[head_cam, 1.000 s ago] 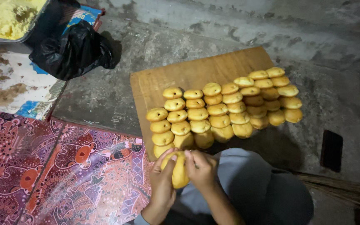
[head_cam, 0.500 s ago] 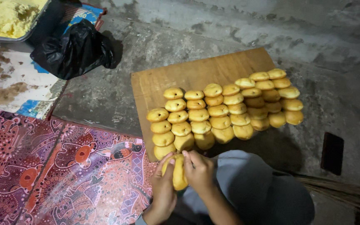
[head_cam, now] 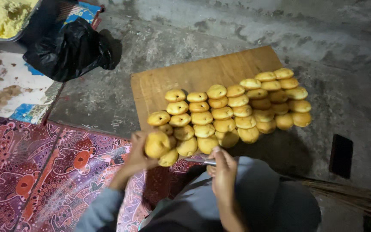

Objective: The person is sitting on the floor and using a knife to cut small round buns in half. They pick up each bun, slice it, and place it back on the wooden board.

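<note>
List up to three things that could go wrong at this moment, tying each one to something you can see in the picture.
1. The left hand holds a yellow dough ball right beside the stacked dough balls; a nudge might topple the pile.
2. The outer balls overhang the edge of the wooden board, so they could roll onto the dirty concrete floor.
3. The right hand holds a thin metal tool close to the left hand, which it could nick.

Rough grey concrete floor, patterned red mat (dim light)

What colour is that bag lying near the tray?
Black, glossy and crumpled: the bag, seen from the head camera.
</note>
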